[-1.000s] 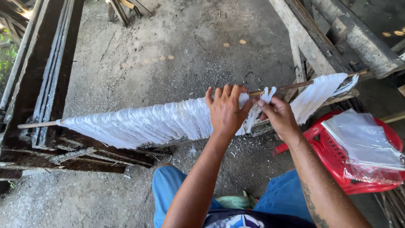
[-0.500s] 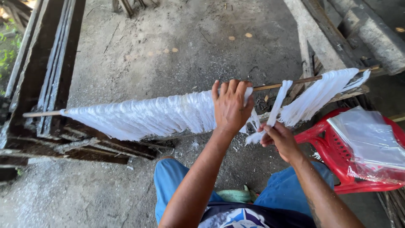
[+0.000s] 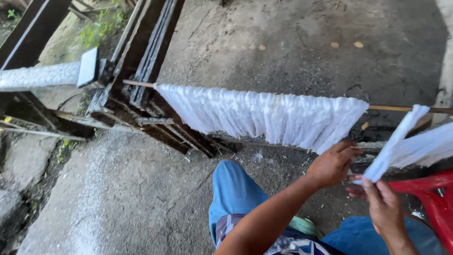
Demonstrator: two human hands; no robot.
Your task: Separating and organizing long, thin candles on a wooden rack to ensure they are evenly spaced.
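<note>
Hanging on a thin wooden stick [image 3: 401, 108] is a long row of soft white strips [image 3: 264, 115], side by side like a curtain. The stick lies across from a dark wooden frame [image 3: 141, 89] on the left side to the right edge of the view. The left hand [image 3: 332, 163] is just under the right end of the row, with its fingers curled loosely and touching the bottom of the strips. The right hand [image 3: 384, 203] is lower and pinches the end of one loose white strip [image 3: 394, 141] between its thumb and fingers. That strip hangs over the stick, a little apart from the row. A red plastic basket [image 3: 434, 198] sits near the right hand. Blue trousers [image 3: 236, 193] show below, over a grey dusty floor [image 3: 283, 42].
</note>
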